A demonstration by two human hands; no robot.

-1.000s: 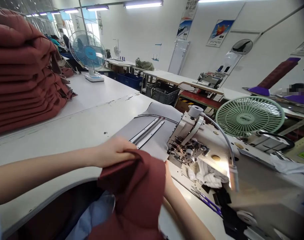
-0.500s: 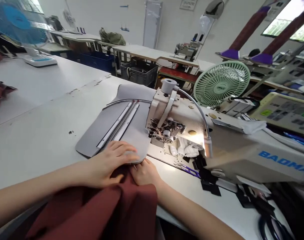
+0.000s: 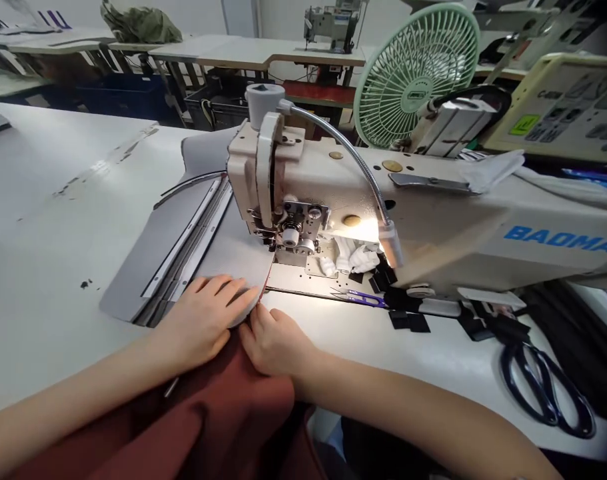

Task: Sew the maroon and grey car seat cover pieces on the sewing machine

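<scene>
A grey flat panel (image 3: 233, 250) with rounded corners and two white strips lies on the white table, its right edge at the needle area of the sewing machine (image 3: 288, 233). My left hand (image 3: 208, 317) rests on the panel's near part, fingers spread and pressing it down. At the near right corner, my right hand (image 3: 278, 340) pinches the panel's edge together with dark red fabric (image 3: 228, 400). That fabric hangs in folds toward me. A thin red line shows along the panel's right edge.
Purple thread snips (image 3: 366, 298), black fabric pieces (image 3: 408, 321) and white scraps lie by the machine. Dark-handled scissors (image 3: 546, 393) are at the right. Behind stand a green fan (image 3: 418, 83) and a control box (image 3: 563, 113).
The view has shifted right and down. The panel's right edge now sits closer to the needle area, with red showing along it. Both hands remain on the work.
</scene>
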